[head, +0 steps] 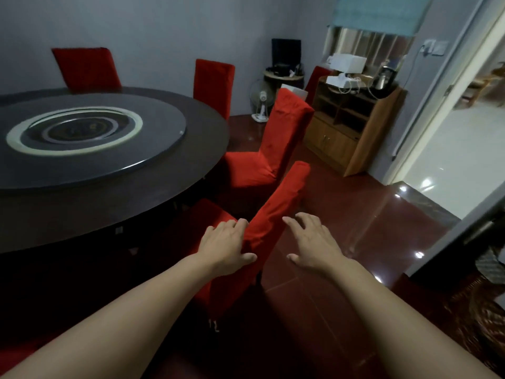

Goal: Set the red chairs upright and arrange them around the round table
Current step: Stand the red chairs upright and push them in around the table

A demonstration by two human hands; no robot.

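A dark round table with a glass turntable fills the left. The nearest red chair stands upright beside the table's near right edge, its seat toward the table. My left hand rests on the near end of its backrest, fingers straight over the top and thumb on the cloth. My right hand hovers open just right of the backrest, touching nothing. A second red chair stands upright behind it. Two more red chairs stand at the table's far side.
A wooden cabinet with appliances on top stands at the right wall, another red chair back behind it. A small fan sits on the floor at the back. An open doorway lies right. A dark object with a woven surface is near right.
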